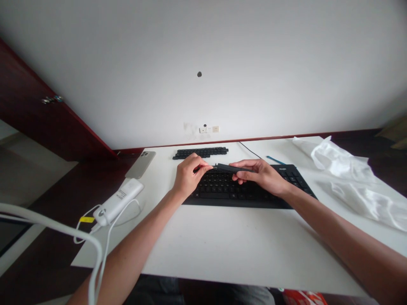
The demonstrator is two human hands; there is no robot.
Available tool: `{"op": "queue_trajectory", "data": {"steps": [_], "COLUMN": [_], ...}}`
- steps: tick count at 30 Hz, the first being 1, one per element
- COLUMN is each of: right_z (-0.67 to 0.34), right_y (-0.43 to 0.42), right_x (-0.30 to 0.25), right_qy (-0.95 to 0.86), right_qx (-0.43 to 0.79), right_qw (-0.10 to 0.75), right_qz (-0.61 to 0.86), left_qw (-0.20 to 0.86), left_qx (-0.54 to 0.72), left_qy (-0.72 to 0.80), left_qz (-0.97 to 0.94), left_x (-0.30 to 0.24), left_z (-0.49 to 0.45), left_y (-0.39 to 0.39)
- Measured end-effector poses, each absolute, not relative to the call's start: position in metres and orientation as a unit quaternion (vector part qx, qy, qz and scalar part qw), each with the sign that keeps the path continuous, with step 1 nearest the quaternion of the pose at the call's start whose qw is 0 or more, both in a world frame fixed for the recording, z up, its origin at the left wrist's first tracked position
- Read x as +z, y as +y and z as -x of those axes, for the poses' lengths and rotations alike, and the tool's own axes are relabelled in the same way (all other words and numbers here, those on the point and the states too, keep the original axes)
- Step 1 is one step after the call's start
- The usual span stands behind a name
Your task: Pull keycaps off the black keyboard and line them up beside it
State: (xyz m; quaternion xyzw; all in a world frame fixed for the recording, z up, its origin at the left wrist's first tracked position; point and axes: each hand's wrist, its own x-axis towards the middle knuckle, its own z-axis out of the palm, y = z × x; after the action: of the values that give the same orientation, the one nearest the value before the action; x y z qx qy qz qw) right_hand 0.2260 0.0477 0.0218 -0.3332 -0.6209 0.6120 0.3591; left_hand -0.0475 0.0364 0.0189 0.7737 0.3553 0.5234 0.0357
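Observation:
My right hand (265,176) is closed around a slim black tool (227,167), held level above the black keyboard (219,195). Thin metal, like wire, sticks out of the tool's left end. There my left hand (188,174) pinches with thumb and fingertips at this thin end. Whether a small piece sits between those fingertips is too small to tell. Below both hands the keyboard lies flat on the white table, partly covered by them. Behind it, black keycaps (202,152) are set out in rows.
A phone (141,164) and a white power bank (120,200) with white cables (95,254) are on the left. A blue stick (275,160) lies behind the keyboard, near its black cord (249,149). Crumpled white plastic (343,169) covers the right side. The wall stands behind the table.

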Motion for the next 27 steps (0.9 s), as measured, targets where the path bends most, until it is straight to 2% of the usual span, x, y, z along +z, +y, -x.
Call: {"op": "queue_trajectory", "data": {"steps": [7,14,27], "right_z": [-0.2229,-0.2249,-0.2234], "right_y": [0.0481,0.0505,0.0511], "right_x": [0.0213,0.0219,0.0214], "right_qy": [-0.62,-0.614,-0.612], "right_qx": [0.592,0.568,0.579], "right_qw": [0.374,0.406,0.403], "right_qz": [0.353,0.369,0.357], "left_qw": [0.033,0.084,0.13], "left_qx": [0.506,0.5,0.488], "left_qy": [0.372,0.384,0.413], "left_qz": [-0.777,-0.771,-0.758], "left_x": [0.0208,0.0185,0.0199], "left_z": [0.0465,0.0466,0.0424], "left_y": [0.0365,0.037,0.0333]}}
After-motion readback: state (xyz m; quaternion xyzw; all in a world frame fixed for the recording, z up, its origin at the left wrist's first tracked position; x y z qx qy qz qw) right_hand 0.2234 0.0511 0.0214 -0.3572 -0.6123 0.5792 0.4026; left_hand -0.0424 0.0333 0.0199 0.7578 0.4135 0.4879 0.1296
